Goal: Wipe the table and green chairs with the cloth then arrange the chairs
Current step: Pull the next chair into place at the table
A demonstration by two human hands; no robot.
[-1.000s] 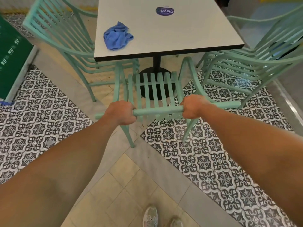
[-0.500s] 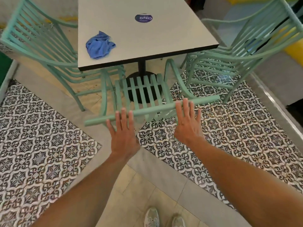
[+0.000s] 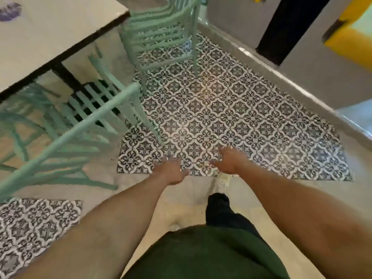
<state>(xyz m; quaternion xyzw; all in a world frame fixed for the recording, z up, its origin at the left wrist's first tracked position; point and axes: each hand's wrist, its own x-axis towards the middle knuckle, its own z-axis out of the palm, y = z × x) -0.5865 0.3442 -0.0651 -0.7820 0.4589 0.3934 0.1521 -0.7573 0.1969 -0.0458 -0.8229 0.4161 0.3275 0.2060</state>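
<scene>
Grip released on both sides: left hand [image 3: 173,171] and right hand [image 3: 231,161] hang open and empty over the patterned floor [image 3: 221,109], off the near green chair [image 3: 84,125], now tucked under the bench [image 3: 50,35]. View has swung right; cloth out of frame. Likely next: far chair [image 3: 161,37].

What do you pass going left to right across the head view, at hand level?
Near chair's top rail → left hand → right hand → patterned tiles.
</scene>
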